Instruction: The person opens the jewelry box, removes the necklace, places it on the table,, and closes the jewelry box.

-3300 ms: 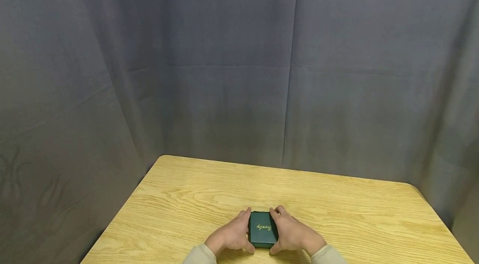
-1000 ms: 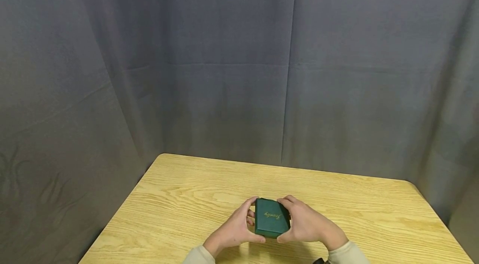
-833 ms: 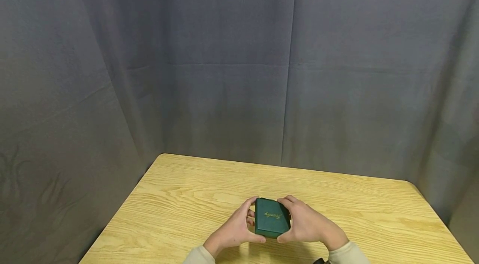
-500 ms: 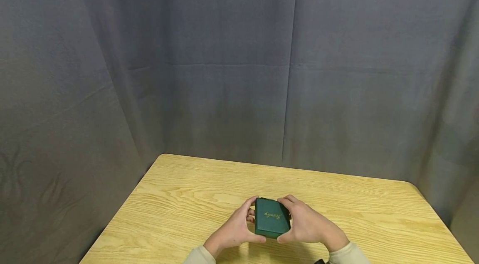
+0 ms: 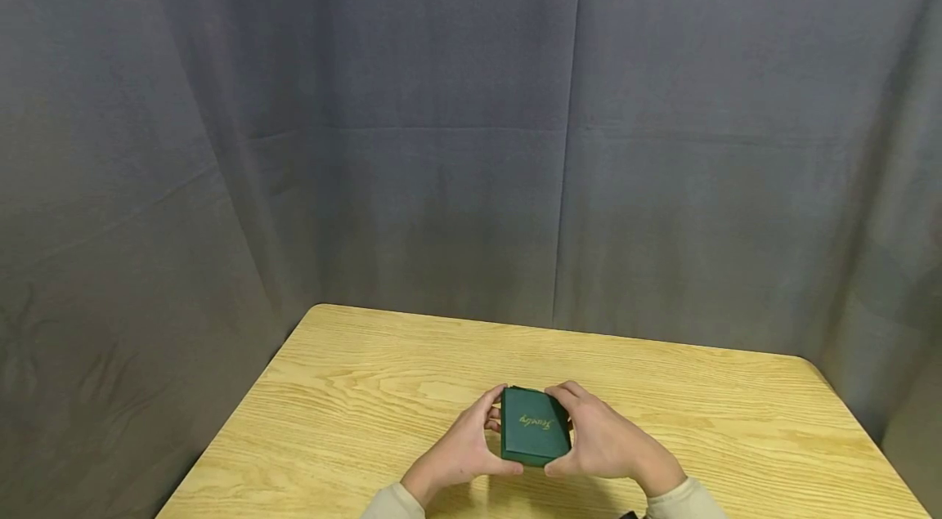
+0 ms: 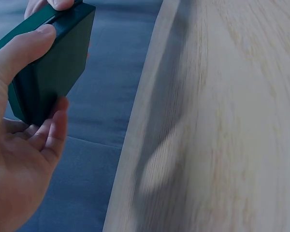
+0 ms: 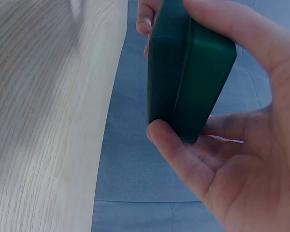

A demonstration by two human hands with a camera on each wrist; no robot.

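Note:
A small dark green jewelry box (image 5: 536, 426), its lid closed and marked with gold "Jewelry" lettering, is held between both hands above the table. From the head view the lettering reads upside down. My left hand (image 5: 465, 441) grips the box's left side, thumb on the near edge and fingers at the far side and below. On the opposite side my right hand (image 5: 605, 439) holds it the same way. In the left wrist view the box (image 6: 58, 63) shows its underside and a seam near the thumb. The right wrist view shows the seam along the box (image 7: 188, 72) too.
A light wood-grain table (image 5: 383, 364) with rounded far corners lies below the hands. Grey curtains (image 5: 441, 135) hang behind it and along both sides. A small black object (image 5: 628, 515) shows beside the right sleeve at the bottom edge.
Since the oldest frame, both hands have lifted the box off the table, moving it slightly right and farther away. Over the last second the hands and box have hardly moved.

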